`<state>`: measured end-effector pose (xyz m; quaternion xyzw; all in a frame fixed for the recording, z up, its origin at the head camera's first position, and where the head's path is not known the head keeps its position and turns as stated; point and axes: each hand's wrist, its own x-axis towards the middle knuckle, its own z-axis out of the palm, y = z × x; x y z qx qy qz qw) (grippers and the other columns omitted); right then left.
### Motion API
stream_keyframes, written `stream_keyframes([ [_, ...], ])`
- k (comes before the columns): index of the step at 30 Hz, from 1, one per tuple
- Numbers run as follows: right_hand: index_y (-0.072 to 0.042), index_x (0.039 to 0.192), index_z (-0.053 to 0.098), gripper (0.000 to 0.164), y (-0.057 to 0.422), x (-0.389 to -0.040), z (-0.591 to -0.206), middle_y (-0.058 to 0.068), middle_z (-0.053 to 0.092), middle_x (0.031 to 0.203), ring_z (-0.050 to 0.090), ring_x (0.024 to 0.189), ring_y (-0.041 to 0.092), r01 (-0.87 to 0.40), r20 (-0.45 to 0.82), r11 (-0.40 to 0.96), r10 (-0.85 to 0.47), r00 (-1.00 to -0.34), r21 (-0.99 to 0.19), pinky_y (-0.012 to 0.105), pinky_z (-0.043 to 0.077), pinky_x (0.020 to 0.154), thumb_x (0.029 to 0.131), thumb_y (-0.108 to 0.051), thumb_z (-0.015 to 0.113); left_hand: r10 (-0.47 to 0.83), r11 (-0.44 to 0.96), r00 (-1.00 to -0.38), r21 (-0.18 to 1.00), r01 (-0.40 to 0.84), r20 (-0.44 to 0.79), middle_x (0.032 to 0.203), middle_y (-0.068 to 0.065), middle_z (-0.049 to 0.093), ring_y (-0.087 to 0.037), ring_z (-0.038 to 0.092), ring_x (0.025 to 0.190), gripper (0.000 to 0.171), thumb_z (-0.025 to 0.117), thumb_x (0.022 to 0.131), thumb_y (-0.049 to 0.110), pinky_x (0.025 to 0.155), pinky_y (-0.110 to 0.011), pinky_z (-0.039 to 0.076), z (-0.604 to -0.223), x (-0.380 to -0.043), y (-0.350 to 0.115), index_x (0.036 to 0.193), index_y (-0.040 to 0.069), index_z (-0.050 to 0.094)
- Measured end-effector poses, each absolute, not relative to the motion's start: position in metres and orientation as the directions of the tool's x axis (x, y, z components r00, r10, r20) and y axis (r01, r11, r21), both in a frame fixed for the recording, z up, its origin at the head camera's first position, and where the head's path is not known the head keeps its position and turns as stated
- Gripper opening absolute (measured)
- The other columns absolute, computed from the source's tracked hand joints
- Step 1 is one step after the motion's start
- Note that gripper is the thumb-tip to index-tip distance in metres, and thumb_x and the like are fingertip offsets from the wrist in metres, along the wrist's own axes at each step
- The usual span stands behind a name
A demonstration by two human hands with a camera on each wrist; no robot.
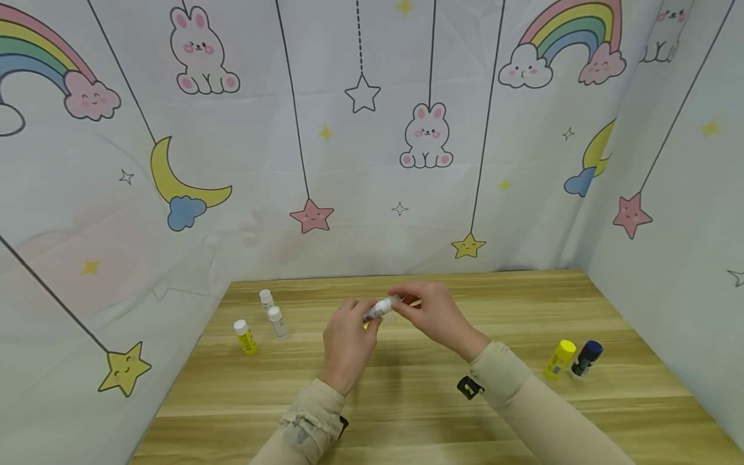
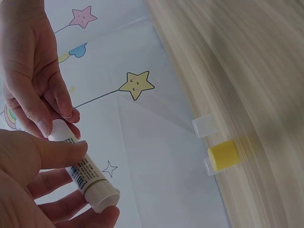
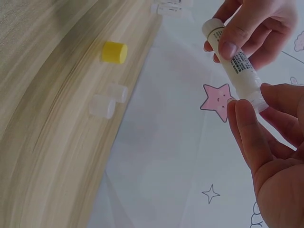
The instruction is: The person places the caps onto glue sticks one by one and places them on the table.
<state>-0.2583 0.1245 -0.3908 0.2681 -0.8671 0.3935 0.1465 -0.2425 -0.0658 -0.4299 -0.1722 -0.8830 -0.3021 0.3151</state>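
Observation:
A white glue stick (image 1: 379, 310) with printed text and a barcode is held up over the table. My left hand (image 1: 350, 339) grips its body, the thumb lying along the label (image 2: 85, 173). At the other end, my right hand (image 1: 433, 313) pinches the whitish, partly clear end (image 3: 258, 102) between thumb and fingers. That end is blurred in the head view, so whether it is a separate cap is hard to tell. Below the hands lie a yellow cap (image 2: 223, 155) and two translucent caps, one clear cap (image 3: 102, 106) beside another clear cap (image 3: 118, 92).
At the table's left stand a yellow glue stick with a white top (image 1: 245, 337) and two white glue sticks (image 1: 276, 321). On the right stand a yellow glue stick (image 1: 560, 359) and a dark-blue-capped one (image 1: 587, 359). A patterned curtain (image 1: 360, 168) hangs behind the wooden table (image 1: 418, 420).

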Motion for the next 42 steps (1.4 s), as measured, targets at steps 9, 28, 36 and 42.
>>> stream_keyframes([
  [9,-0.016,0.118,0.074,0.024,0.123,-0.258,-0.395,-0.006,0.073,0.105,0.068,0.087,0.005,-0.577,0.461,0.537,-0.348,-0.816,-0.615,0.025,0.057,0.073,0.094,-0.016,0.074,0.131,0.758,-0.746,0.419,0.500,0.654,0.096,0.000,0.071,-0.017,0.067,0.079,0.029,0.087,0.081,0.012,0.060,-0.034,0.054,-0.430,-0.241,-0.067,0.108,0.014,0.076],
  [28,-0.005,0.117,0.072,0.021,0.106,-0.258,-0.403,0.004,0.072,0.102,0.071,0.076,0.011,-0.481,0.386,0.474,-0.289,-0.876,-0.737,0.025,0.058,0.065,0.097,-0.009,0.068,0.242,0.803,-0.678,0.249,0.542,0.694,0.084,-0.008,0.070,-0.019,0.067,0.064,0.029,0.088,0.077,0.009,0.056,-0.032,0.056,-0.423,-0.234,-0.068,0.104,0.005,0.076],
  [36,-0.016,0.113,0.074,0.016,0.117,-0.260,-0.402,-0.009,0.072,0.098,0.070,0.079,0.010,-0.463,0.336,0.512,-0.325,-0.884,-0.724,0.029,0.057,0.065,0.098,-0.020,0.069,0.221,0.752,-0.728,0.362,0.551,0.649,0.094,-0.007,0.071,-0.019,0.068,0.072,0.034,0.085,0.083,0.020,0.057,-0.033,0.054,-0.431,-0.234,-0.068,0.111,0.006,0.073],
  [42,-0.018,0.110,0.075,0.015,0.124,-0.258,-0.408,-0.012,0.069,0.091,0.066,0.079,0.007,-0.481,0.355,0.568,-0.325,-0.877,-0.668,0.029,0.056,0.064,0.095,-0.020,0.073,0.195,0.777,-0.763,0.378,0.504,0.617,0.103,-0.007,0.071,-0.020,0.066,0.070,0.032,0.081,0.088,0.023,0.054,-0.033,0.052,-0.431,-0.237,-0.078,0.116,0.010,0.073],
])
